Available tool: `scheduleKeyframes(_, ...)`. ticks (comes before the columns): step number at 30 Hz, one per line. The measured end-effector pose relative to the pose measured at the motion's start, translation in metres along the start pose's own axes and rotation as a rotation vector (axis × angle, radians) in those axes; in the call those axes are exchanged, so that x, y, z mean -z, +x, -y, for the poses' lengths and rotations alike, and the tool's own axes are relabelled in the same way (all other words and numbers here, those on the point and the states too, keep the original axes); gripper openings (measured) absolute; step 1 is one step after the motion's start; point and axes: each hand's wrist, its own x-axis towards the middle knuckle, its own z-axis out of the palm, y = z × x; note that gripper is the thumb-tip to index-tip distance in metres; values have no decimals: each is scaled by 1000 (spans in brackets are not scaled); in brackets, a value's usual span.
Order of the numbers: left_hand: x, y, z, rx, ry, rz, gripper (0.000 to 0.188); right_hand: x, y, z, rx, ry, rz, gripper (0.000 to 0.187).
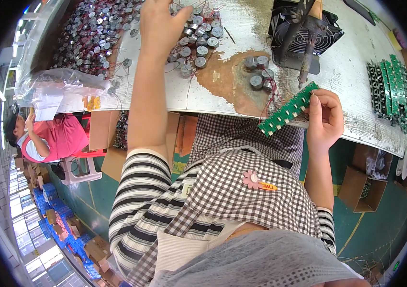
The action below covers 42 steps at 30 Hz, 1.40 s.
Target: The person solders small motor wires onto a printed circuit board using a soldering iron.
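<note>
Grey fabric point(261, 256) below; left hand point(159, 23) outstretched, grip unclear; right fingers point(315, 109) pinch circuit board point(284, 113).

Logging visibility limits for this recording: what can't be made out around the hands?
Bare left hand: the head view's top edge cuts off some fingers; its grip is unclear.
Long green circuit-board strip: in the head view, its own upper face hides the underside.
Thin red wires by round silver metal parts: too small and tangled to trace, head view.
</note>
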Motion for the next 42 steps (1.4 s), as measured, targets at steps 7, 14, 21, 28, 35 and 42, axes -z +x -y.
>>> scheduleKeyframes(7,-41,0,44,516,-650,76,16,-4,1,-6,25,-14,15,5)
scheduleKeyframes(14,7,-43,-48,535,-982,505,20,2,-1,-8,25,48,55,9)
scheduleKeyframes(21,-11,-112,-84,904,-1305,869,15,-1,0,4,119,-67,171,5)
scheduleKeyframes(28,-20,-110,-100,725,-1001,872,15,-5,-3,6,108,-35,116,8)
scheduleKeyframes(35,-32,-103,-105,696,-1138,833,11,-2,6,9,194,-87,122,8)
scheduleKeyframes(42,-32,-102,-104,772,-1213,886,11,-3,4,7,194,-134,110,9)
